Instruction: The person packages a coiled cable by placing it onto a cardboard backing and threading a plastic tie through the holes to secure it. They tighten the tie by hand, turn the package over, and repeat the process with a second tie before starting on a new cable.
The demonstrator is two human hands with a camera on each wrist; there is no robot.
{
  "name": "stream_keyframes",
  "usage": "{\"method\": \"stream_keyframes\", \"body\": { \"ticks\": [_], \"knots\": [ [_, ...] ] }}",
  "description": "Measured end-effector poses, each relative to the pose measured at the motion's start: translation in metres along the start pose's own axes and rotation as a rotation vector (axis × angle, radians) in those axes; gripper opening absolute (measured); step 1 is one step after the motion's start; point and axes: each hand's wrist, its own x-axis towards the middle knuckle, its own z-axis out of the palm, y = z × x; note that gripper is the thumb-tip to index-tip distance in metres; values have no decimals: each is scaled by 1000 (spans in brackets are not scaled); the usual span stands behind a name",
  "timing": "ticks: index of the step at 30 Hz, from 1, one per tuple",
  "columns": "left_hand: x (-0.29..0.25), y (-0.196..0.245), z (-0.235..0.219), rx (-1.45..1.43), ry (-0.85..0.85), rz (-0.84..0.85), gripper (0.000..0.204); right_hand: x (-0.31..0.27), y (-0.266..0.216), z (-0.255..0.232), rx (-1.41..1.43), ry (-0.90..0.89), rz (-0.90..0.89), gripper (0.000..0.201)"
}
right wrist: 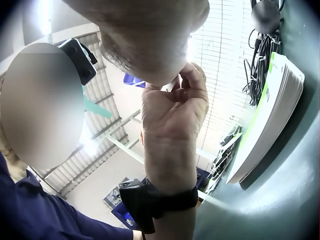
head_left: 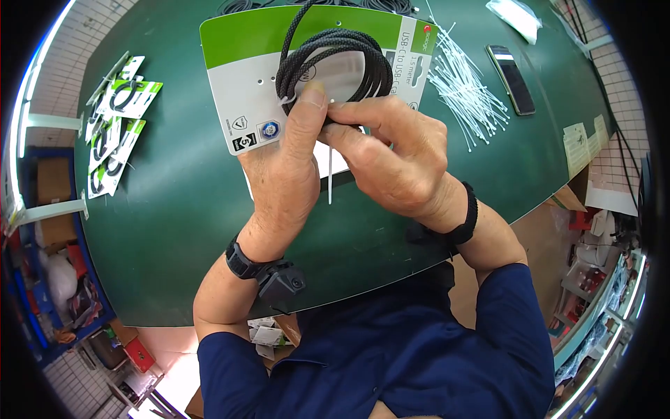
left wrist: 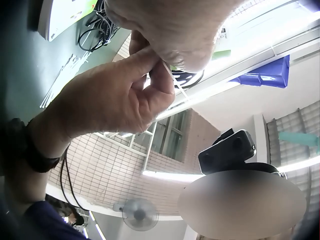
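In the head view a coil of black braided cable (head_left: 373, 70) lies against a white and green card (head_left: 234, 87) printed with USB-C text. My left hand (head_left: 286, 164) holds the coil's lower end, thumb on top. Fingertips of my right hand (head_left: 398, 153) pinch at the same spot, where a white cable tie (head_left: 330, 178) hangs with its tail down. Both hands meet there; the tie's head is hidden. The left wrist view shows my right hand (left wrist: 110, 95) with bent fingers. My left hand (right wrist: 172, 112) appears from the palm side in the right wrist view.
Loose white cable ties (head_left: 467, 91), a phone (head_left: 511, 80) and a white plastic bag (head_left: 515, 19) lie at right on the green table (head_left: 167, 230). Carded cables (head_left: 115, 140) are at left, black cables (head_left: 237, 5) at the back. A card stack (right wrist: 270, 110) rests on the table.
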Motion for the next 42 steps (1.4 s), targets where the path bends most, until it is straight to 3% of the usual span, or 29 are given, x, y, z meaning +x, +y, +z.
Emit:
{"method": "stream_keyframes", "body": {
  "ticks": [7, 17, 28, 42],
  "knots": [
    [2, 4, 7, 9, 39, 76, 37, 5, -7, -6, 42, 32, 47, 30],
    [1, 14, 9, -37, -7, -6, 41, -6, -6, 9, 72, 137, -9, 28],
    [-2, 14, 13, 59, 27, -55, 40, -9, -12, 7, 172, 95, 17, 20],
    [-4, 18, 19, 80, 79, -60, 41, -11, -15, 2, 261, 83, 37, 27]
  ]
}}
